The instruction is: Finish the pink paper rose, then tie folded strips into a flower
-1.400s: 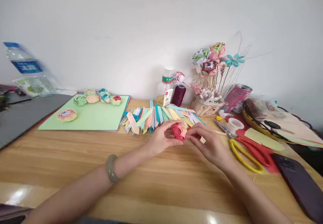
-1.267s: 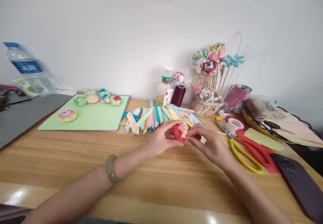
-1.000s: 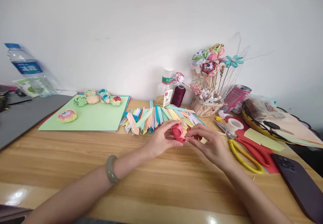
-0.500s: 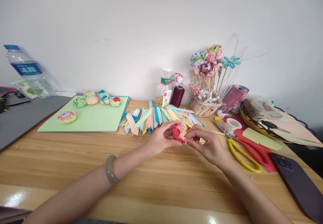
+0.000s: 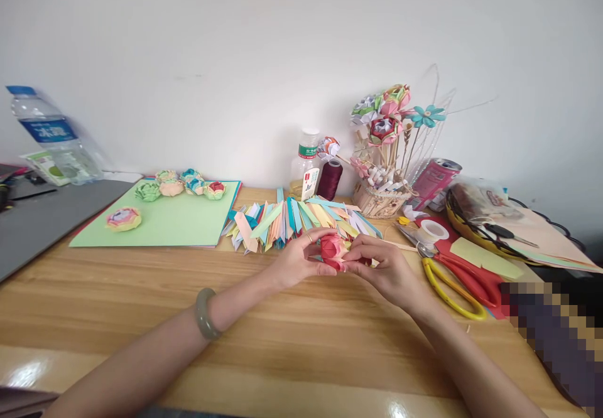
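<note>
Between my hands, above the wooden table, is a red and pink folded paper flower (image 5: 331, 248). My left hand (image 5: 301, 261) is closed around its left side, thumb below and fingers behind. My right hand (image 5: 379, 264) pinches the flower's right edge between thumb and fingers; part of the flower is hidden behind those fingers. Just behind both hands lies a heap of coloured paper strips (image 5: 282, 220). Several finished paper flowers (image 5: 172, 186) rest on a light green paper sheet (image 5: 183, 226) at the left, with one pink and yellow flower (image 5: 123, 218) nearer the front.
Yellow- and red-handled scissors (image 5: 455, 289) lie right of my hands, by a white tape roll (image 5: 433, 231). Behind the strips stand a glue bottle (image 5: 308, 167), a dark red thread spool (image 5: 330, 181) and a basket (image 5: 379, 201) of paper flowers. A water bottle (image 5: 49, 129) leans at far left.
The view has shifted very slightly. Both hands keep their hold on the paper flower, which has turned a little; the phone at the right is now blurred into blocks.
</note>
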Available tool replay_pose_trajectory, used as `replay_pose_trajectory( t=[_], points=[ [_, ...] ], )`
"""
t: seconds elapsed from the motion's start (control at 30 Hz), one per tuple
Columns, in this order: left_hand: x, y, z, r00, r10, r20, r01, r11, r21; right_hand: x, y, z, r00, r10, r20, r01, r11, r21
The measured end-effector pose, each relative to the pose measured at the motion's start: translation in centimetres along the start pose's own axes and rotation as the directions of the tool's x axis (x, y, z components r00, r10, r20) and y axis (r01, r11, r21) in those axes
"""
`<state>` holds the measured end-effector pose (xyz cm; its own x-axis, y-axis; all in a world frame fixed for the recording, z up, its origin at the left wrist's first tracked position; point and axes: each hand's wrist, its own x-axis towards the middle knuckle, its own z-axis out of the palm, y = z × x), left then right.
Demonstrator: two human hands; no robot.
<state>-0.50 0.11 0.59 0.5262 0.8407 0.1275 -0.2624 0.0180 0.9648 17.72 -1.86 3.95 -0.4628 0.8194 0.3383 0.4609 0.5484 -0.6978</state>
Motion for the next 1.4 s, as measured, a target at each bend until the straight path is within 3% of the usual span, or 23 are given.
replay_pose_trajectory(
  t=[0.23,0.47,0.83,1.0,1.17,1.4],
  points=[
    [-0.05,-0.32,-0.04,0.999,0.025,0.031,-0.025,1.0,0.004,-0.11,-0.19,0.17,0.999,0.047,-0.003,-0.047,0.999,0.025],
    [-0.02,-0.06,-0.24,0.999,-0.049,-0.007,0.049,0.998,-0.031,0.09,-0.31,-0.22,0.999,0.027,0.035,-0.03,0.995,0.093],
    [0.06,-0.74,-0.23,0.994,0.091,0.059,-0.097,0.988,0.116,0.0,-0.17,0.31,0.996,0.085,0.007,-0.085,0.996,-0.003],
    [0.17,-0.68,-0.27,0.999,0.054,0.005,-0.054,0.993,0.107,0.13,-0.31,-0.1,0.997,0.051,0.055,-0.055,0.995,0.085],
    [0.15,-0.62,0.02,0.996,0.085,-0.002,-0.084,0.989,0.123,0.19,-0.19,0.28,0.994,0.103,0.028,-0.103,0.995,-0.005],
    [0.1,-0.64,-0.2,1.0,-0.031,-0.002,0.031,0.999,0.045,0.34,-0.18,0.11,0.996,0.076,0.044,-0.079,0.995,0.065]
  ],
)
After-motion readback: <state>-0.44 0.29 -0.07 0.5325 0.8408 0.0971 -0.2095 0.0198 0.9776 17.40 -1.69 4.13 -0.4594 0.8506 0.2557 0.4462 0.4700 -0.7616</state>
